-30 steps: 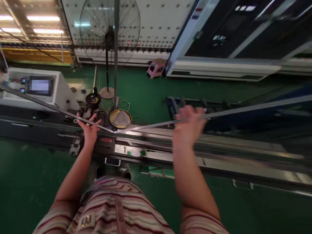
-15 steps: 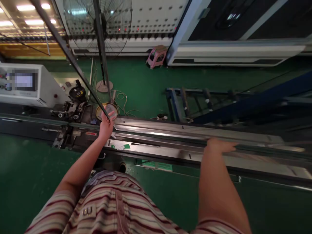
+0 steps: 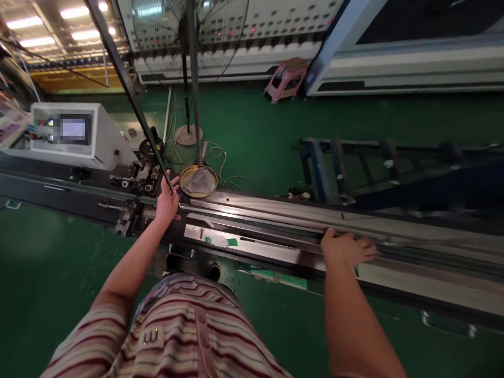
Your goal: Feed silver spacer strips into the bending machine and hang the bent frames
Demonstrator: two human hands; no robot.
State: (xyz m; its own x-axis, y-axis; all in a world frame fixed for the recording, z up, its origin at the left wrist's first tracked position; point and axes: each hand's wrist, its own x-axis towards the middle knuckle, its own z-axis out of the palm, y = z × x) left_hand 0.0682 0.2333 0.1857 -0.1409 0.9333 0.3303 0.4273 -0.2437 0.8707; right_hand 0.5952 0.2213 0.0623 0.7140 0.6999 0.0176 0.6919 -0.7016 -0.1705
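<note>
A long thin metal strip [image 3: 129, 92] slants up and away to the left from the left hand [image 3: 167, 200], which grips its lower end with the fingers curled round it and the thumb laid along the side; the strip's upper end runs out of the top of the view. The strip's other leg [image 3: 275, 223] lies flat along the bench [image 3: 252, 247], stretching from just beside the left hand out to the right hand [image 3: 346, 248]. That hand rests palm down on the bench with the fingers spread and pointing right, pressing on the flat leg; whether any finger hooks round it cannot be told. Just beyond the left hand, on its far right side, sits a round brass-coloured dish [image 3: 198, 181] with a crumpled clear bag in it. To the left of the left hand are small metal rollers and clamps [image 3: 136, 184] on the machine, and further left a white control box [image 3: 69, 134] with a screen. Beyond the dish a standing fan [image 3: 189, 31] rises from its round base on the green floor [image 3: 255, 131], with loose cables coiled near it. Far beyond, a pink stool [image 3: 285, 79] stands near a white machine. Beyond the right hand a blue metal rack [image 3: 354, 157] lies on the floor. Nearest the camera is the person's striped shirt [image 3: 189, 336].
</note>
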